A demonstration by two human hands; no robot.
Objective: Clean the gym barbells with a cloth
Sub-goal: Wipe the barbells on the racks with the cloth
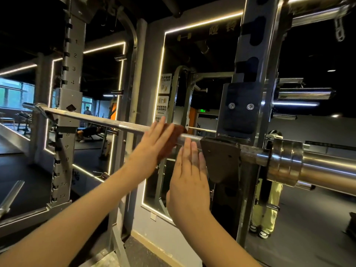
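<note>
A steel barbell lies across the rack from far left to near right, its thick sleeve at the right. A reddish-brown cloth hangs over the bar just left of the dark rack hook. My left hand has straight fingers and presses flat against the cloth on the bar. My right hand is held up with straight fingers just below and in front of the bar, between the cloth and the hook; whether it touches the bar I cannot tell.
The right rack upright stands close ahead, the left numbered upright farther off. Another bar's sleeve juts out at the right. A mirror behind reflects people and equipment. A person in yellow trousers stands at the right.
</note>
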